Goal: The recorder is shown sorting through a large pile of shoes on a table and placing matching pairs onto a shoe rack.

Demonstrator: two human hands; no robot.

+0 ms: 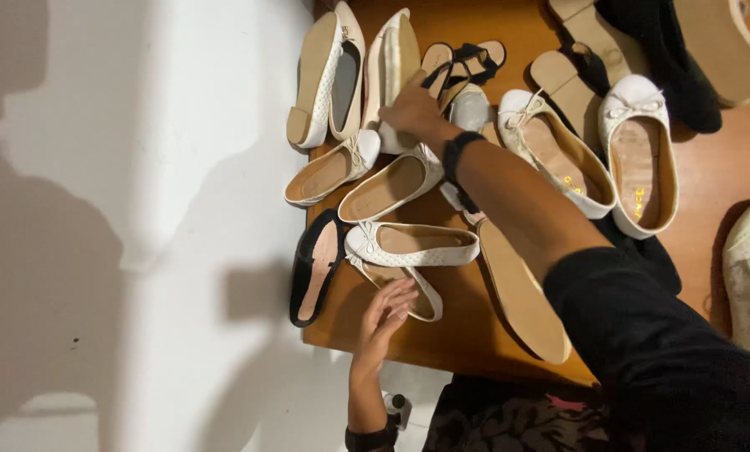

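Head view: my right hand [412, 109] is out over the far side of the tabletop [458, 335], fingers curled onto an upturned white shoe [394, 71] standing on its side; I can't tell whether the grip is closed. Its long axis runs toward the far edge. My left hand [385, 314] lies open, fingertips touching a white flat [408, 293] near the front-left corner, holding nothing. I judge this is sorting pairs; a firmer pinch is needed.

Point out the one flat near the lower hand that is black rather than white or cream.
The black flat with a pink lining, lying at the table's left edge, just left of the left hand; its neighbours are white or cream.
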